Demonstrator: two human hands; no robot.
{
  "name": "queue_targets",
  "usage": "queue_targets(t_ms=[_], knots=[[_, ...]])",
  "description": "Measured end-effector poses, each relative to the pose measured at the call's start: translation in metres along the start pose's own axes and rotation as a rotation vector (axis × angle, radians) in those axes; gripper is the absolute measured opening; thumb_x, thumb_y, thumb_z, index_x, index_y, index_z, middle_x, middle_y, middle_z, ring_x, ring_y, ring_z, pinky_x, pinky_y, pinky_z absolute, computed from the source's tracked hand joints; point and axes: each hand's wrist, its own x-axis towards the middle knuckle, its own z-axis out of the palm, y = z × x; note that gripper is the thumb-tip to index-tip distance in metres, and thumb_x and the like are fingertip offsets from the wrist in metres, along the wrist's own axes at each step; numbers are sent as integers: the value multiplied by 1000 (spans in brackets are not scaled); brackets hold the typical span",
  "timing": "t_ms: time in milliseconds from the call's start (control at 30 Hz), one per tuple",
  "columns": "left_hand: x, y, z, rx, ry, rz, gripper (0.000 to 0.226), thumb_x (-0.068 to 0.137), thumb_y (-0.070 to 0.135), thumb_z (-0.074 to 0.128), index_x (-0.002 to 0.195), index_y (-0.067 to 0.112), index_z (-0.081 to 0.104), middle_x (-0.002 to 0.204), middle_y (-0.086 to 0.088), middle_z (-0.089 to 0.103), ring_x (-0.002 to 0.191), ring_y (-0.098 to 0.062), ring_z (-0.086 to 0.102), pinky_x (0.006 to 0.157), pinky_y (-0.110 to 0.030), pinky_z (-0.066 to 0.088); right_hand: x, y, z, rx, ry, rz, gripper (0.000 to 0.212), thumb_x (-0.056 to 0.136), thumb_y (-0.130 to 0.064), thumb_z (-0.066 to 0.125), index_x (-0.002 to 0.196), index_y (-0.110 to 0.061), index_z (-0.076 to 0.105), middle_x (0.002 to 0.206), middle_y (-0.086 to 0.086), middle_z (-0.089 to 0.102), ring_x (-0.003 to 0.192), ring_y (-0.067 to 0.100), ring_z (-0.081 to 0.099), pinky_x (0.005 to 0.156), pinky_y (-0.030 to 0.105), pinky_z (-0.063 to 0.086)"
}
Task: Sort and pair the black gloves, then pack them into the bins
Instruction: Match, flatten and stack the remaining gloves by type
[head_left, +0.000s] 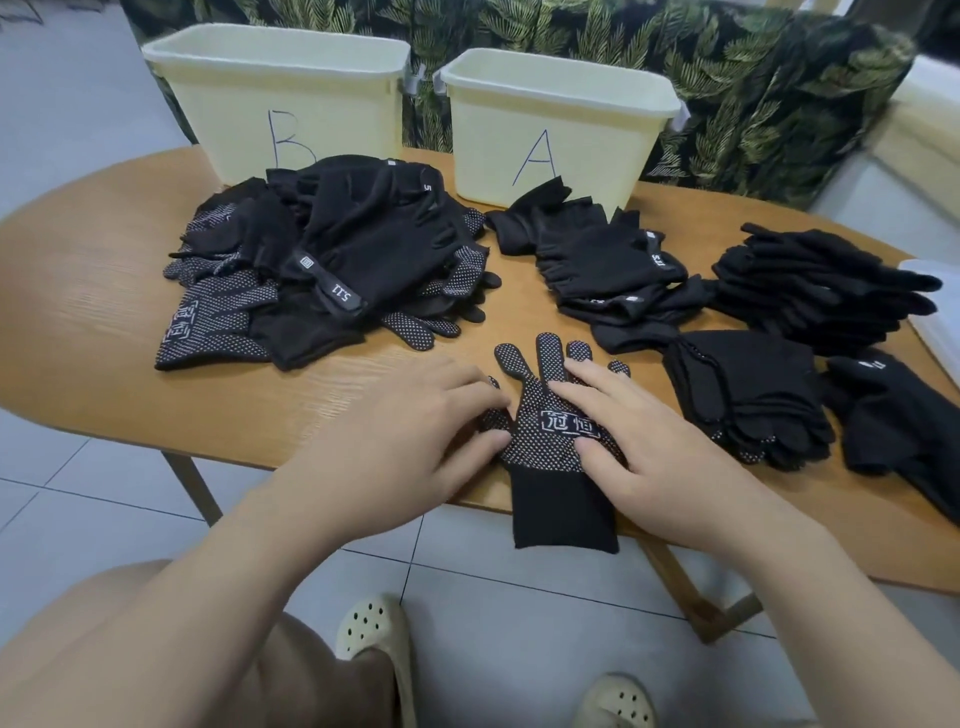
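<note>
While both hands, left hand (415, 415) and right hand (639, 436), press flat-fingered on the dotted glove (550, 415), smoothing outward would square it for pairing.

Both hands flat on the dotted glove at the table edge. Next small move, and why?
Probably send the left hand to the unsorted pile for a matching dotted glove while the right hand pins this dotted glove. It lies flat, palm up, cuff overhanging the table, without a visible mate, and dotted gloves show in that pile.

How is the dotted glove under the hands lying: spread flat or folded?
Spread flat: the dotted glove has fingers fanned out, cuff hanging over the table edge.
</note>
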Motion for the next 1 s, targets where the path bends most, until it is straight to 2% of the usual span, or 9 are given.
queue_targets(t_ms=[133, 233, 367, 467, 567, 667, 800, 933, 1000], knots=[[11, -4, -2, 42, 59, -53, 47, 96, 51, 39, 115, 21, 70, 101, 5, 62, 97, -20, 57, 87, -40, 47, -3, 4, 4, 52, 40, 8, 56, 101, -29, 35, 156, -28, 40, 167, -14, 23, 152, -3, 10, 117, 6, -7], [16, -2, -3, 11, 89, -27, 49, 97, 50, 41, 125, 21, 68, 121, 4, 63, 109, -21, 59, 96, -37, 46, -3, 6, 7, 49, 58, 1, 63, 95, -32, 33, 156, -23, 41, 167, -9, 26, 154, 1, 12, 121, 13, -5], [24, 10, 4, 1, -20, 58, 58, 100, 54, 32, 144, 25, 56, 152, 5, 50, 136, -15, 46, 115, -31, 33, -4, 7, 7, 28, 52, -8, 64, 95, -35, 34, 158, -25, 36, 167, -11, 22, 154, -1, 7, 122, 14, -6], [27, 14, 11, 25, -72, 11, 69, 96, 64, 21, 149, 30, 50, 159, 10, 42, 144, -11, 39, 120, -29, 27, -3, 6, 6, 14, 28, -8, 66, 94, -39, 32, 160, -29, 31, 168, -13, 16, 154, -2, 2, 121, 13, -9], [28, 11, 11, 2, -69, -48, 59, 102, 62, 34, 152, 33, 45, 164, 13, 32, 150, -7, 29, 121, -23, 17, -1, 6, 7, 2, 12, 2, 69, 94, -43, 30, 162, -30, 25, 170, -14, 10, 154, -2, -2, 122, 15, -9], [31, 11, 9, 9, -42, -63, 57, 100, 59, 41, 149, 31, 48, 163, 12, 34, 148, -8, 31, 121, -24, 20, 3, 4, 10, -9, 20, 5, 71, 95, -51, 29, 163, -30, 23, 171, -12, 9, 155, 0, -2, 124, 19, -7], [32, 3, 8, 42, -80, -92, 86, 83, 78, 20, 147, 30, 49, 162, 8, 37, 147, -12, 35, 121, -28, 25, 9, 0, 9, -31, 16, -4, 83, 91, -72, 25, 163, -31, 20, 171, -11, 6, 156, 2, -4, 125, 22, -7], [27, -4, 10, 63, -173, -90, 101, 74, 82, 5, 160, 33, 23, 170, 12, 12, 156, -9, 7, 126, -26, 4, 15, -3, 2, -25, 0, 7, 83, 94, -70, 48, 163, -33, 20, 171, -12, 5, 156, 3, -3, 125, 21, -6], [23, -3, 7, 65, -189, -85, 100, 77, 84, 6, 162, 33, 18, 170, 14, 7, 156, -7, 1, 123, -22, -3, 18, -5, -2, -18, -23, 2, 85, 92, -67, 53, 162, -35, 19, 171, -14, 5, 156, 2, -4, 122, 19, -8]])
